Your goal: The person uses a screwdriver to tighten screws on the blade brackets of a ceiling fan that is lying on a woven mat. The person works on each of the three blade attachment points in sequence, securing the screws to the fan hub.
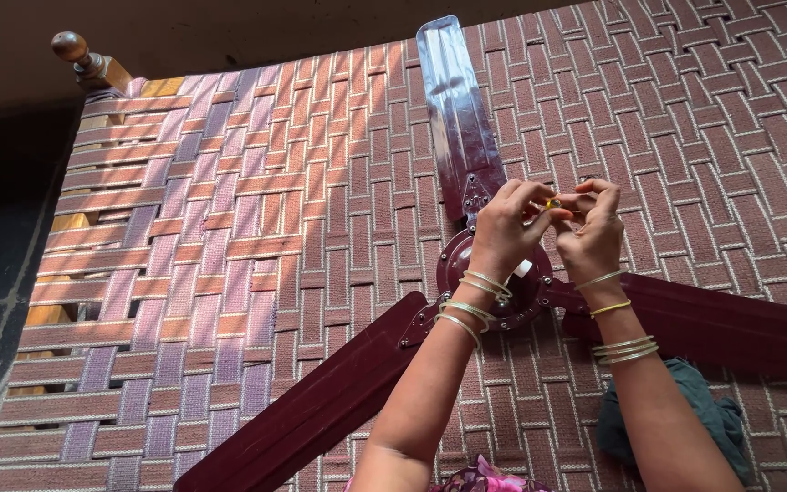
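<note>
A maroon ceiling fan lies on a woven cot, with one blade pointing away from me, one toward the lower left and one to the right. My left hand and my right hand meet just above the fan's round hub. Between the fingertips of both hands sits a small yellowish piece, too small to identify. Both wrists wear several thin bangles.
The cot's woven strap surface fills most of the view. Its wooden corner post stands at the upper left, beside a dark floor. A dark teal cloth lies under my right forearm.
</note>
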